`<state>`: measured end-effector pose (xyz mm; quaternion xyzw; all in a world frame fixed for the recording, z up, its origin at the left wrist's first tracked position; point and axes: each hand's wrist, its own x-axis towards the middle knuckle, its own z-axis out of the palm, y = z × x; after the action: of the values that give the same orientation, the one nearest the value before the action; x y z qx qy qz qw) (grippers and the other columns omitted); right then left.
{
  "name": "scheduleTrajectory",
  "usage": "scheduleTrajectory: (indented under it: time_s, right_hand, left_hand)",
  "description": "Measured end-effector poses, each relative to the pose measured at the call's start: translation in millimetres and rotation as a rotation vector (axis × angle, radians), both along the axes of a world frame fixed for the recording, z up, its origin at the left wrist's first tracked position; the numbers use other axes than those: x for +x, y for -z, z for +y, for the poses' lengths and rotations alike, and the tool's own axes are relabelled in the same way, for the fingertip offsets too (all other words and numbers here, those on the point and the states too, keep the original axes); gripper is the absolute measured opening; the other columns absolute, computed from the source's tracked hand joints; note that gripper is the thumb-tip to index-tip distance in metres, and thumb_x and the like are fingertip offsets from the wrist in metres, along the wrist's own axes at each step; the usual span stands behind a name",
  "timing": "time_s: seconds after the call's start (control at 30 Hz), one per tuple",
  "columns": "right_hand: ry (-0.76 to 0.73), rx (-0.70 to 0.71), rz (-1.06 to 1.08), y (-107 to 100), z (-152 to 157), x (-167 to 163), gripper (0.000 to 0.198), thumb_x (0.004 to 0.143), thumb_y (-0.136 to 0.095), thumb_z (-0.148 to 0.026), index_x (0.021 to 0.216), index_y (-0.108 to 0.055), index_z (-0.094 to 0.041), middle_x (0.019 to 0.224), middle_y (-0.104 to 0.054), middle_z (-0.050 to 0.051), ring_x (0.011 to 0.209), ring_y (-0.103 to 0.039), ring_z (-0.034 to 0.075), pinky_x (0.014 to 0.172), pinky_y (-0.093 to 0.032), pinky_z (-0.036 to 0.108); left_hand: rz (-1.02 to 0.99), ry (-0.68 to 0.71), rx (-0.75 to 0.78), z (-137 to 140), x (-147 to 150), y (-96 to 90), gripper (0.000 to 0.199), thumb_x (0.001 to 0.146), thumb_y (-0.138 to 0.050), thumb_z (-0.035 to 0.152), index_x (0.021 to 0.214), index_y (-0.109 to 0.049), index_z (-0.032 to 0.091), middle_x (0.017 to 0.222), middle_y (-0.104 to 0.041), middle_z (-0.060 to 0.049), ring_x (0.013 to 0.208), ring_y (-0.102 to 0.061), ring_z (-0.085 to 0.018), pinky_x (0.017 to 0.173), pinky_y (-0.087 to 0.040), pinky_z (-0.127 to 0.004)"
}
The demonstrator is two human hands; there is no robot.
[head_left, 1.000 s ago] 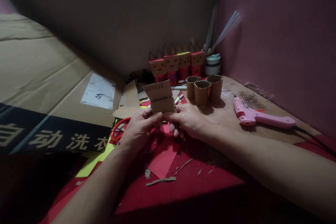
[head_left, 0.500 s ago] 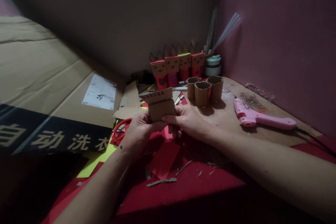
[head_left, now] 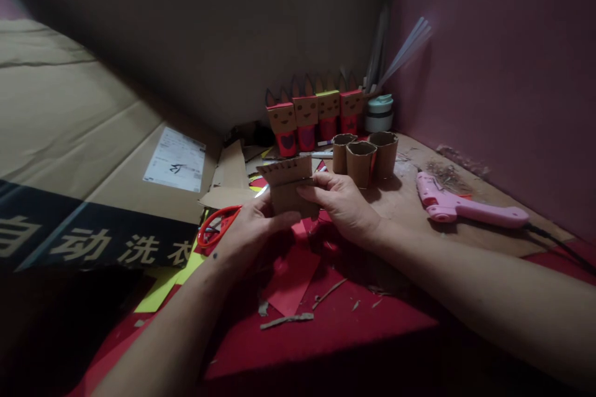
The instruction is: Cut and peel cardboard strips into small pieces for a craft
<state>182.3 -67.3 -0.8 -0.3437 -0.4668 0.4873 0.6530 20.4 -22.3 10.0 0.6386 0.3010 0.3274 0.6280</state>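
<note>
Between my two hands is a small folded piece of cardboard (head_left: 289,193), its upper flap creased back and showing a ragged, ridged top edge. My left hand (head_left: 258,220) grips its lower left side, thumb across the front. On the right side, my right hand (head_left: 342,201) pinches it with the thumb in front; the fingers behind are partly hidden. Below the hands a strip of red paper (head_left: 291,279) lies on the red cloth. Orange-handled scissors (head_left: 216,226) rest just left of my left hand.
Three cardboard tubes (head_left: 361,164) stand behind my right hand. A pink glue gun (head_left: 470,206) with its cord lies at the right. Several cardboard figures with pointed ears (head_left: 282,121) line the back beside a teal-lidded container (head_left: 379,115). A large cardboard box (head_left: 93,136) fills the left.
The cardboard piece has shifted slightly right. My right hand has moved its grip a little higher up the right side, and its fingers below the piece no longer show.
</note>
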Motion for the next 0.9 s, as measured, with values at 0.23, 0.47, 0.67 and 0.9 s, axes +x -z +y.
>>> scheduleTrajectory:
  time_s: [0.23, 0.47, 0.67, 0.9]
  right_hand:
    - [-0.047, -0.023, -0.078, -2.7, -5.5, -5.6, 0.014, 0.071, -0.068, -0.027, 0.077, -0.065, -0.015, 0.070, -0.060, -0.002, 0.072, -0.055, 0.012, 0.071, -0.044, 0.026]
    - [-0.056, -0.058, -0.109, 4.2, -2.9, -7.7, 0.003, 0.076, -0.061, -0.020, 0.074, -0.061, -0.017, 0.071, -0.060, -0.002, 0.070, -0.056, 0.013, 0.070, -0.047, 0.028]
    - [-0.085, -0.031, -0.038, -0.1, -5.4, -8.2, 0.005, 0.075, -0.062, -0.022, 0.076, -0.062, -0.017, 0.066, -0.055, -0.003, 0.065, -0.051, 0.011, 0.066, -0.043, 0.026]
    - [-0.090, -0.062, 0.018, -0.8, -6.5, -9.6, 0.015, 0.070, -0.069, -0.030, 0.073, -0.064, -0.017, 0.067, -0.059, -0.002, 0.066, -0.051, 0.011, 0.062, -0.040, 0.024]
  left_hand:
    - [-0.200, -0.107, -0.002, -3.7, 8.0, -5.1, 0.028, 0.068, -0.075, 0.018, 0.097, -0.075, 0.018, 0.100, -0.074, -0.006, 0.098, -0.066, -0.022, 0.088, -0.050, -0.029]
    - [-0.169, -0.197, 0.004, -4.3, 10.0, -2.6, 0.025, 0.061, -0.078, 0.017, 0.086, -0.077, 0.015, 0.094, -0.076, -0.008, 0.092, -0.068, -0.025, 0.084, -0.052, -0.031]
    - [-0.088, -0.220, 0.163, -6.2, 5.9, -4.8, 0.021, 0.068, -0.075, 0.022, 0.089, -0.078, 0.020, 0.089, -0.076, -0.004, 0.087, -0.067, -0.023, 0.079, -0.051, -0.031]
    - [0.027, -0.298, 0.332, -9.5, 2.3, -3.2, 0.015, 0.072, -0.073, 0.027, 0.085, -0.078, 0.021, 0.089, -0.076, -0.004, 0.086, -0.066, -0.021, 0.079, -0.050, -0.027]
